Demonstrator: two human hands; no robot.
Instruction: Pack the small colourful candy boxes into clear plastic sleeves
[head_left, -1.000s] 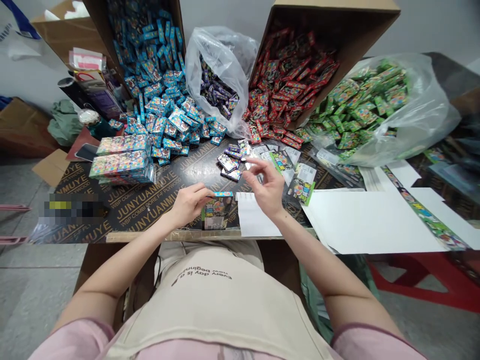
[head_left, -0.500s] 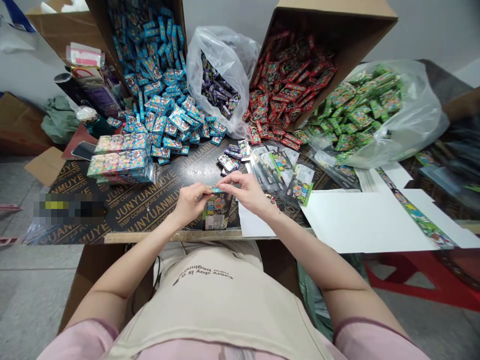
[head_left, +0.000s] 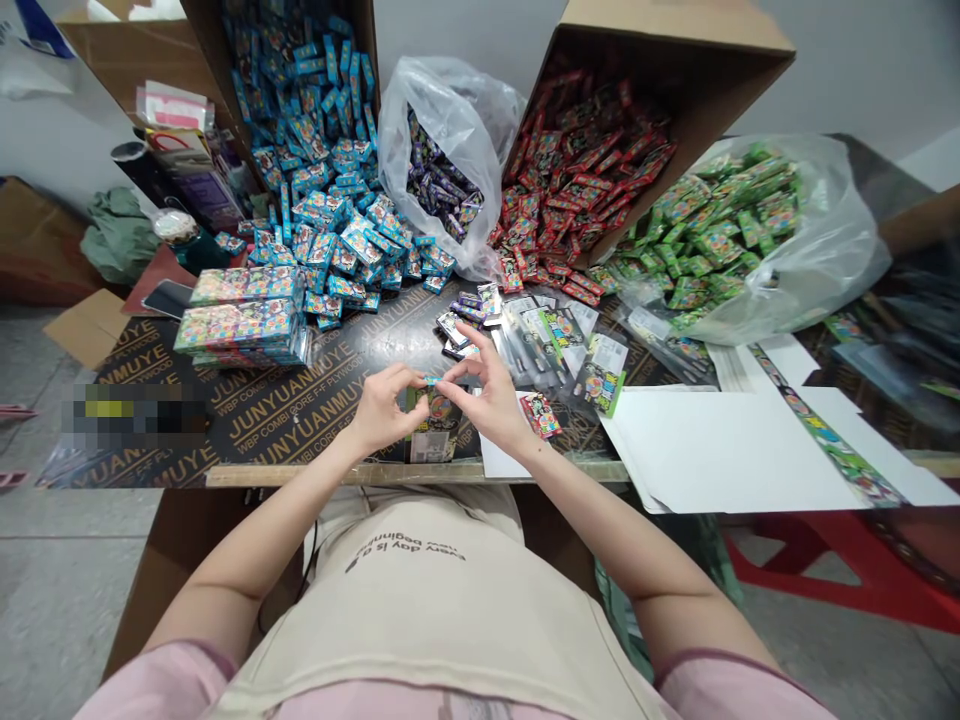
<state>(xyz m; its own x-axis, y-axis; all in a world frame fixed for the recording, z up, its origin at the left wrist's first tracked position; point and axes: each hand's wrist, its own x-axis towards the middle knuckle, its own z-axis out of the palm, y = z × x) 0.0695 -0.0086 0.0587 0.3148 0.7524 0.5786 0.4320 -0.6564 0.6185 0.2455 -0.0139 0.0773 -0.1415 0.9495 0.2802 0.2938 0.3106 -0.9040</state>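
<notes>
Between my hands, just above the table's front part, is a small blue box (head_left: 432, 380), mostly covered by fingertips. My left hand (head_left: 390, 408) pinches its left end between thumb and forefinger. At its right end, my right hand (head_left: 487, 395) holds on with the thumb and a bent finger, while the forefinger sticks up and away. Below them a dark printed packet (head_left: 433, 445) with a green edge lies on the table, partly hidden by the hands. Several small purple boxes (head_left: 454, 328) lie just beyond my right hand. A small red box (head_left: 541, 415) rests beside my right wrist.
Loose blue boxes (head_left: 352, 240) spill from a carton at the back left. A plastic bag (head_left: 480, 130) holds purple boxes, a carton (head_left: 675, 30) red ones, another bag (head_left: 847, 230) green ones. Stacked boxes (head_left: 240, 320) stand left; flat packets (head_left: 525, 340) and white card (head_left: 720, 450) lie right.
My right forefinger has lifted away from the small blue box. My left fingers have shifted slightly around it. The red box by my right wrist shows more fully.
</notes>
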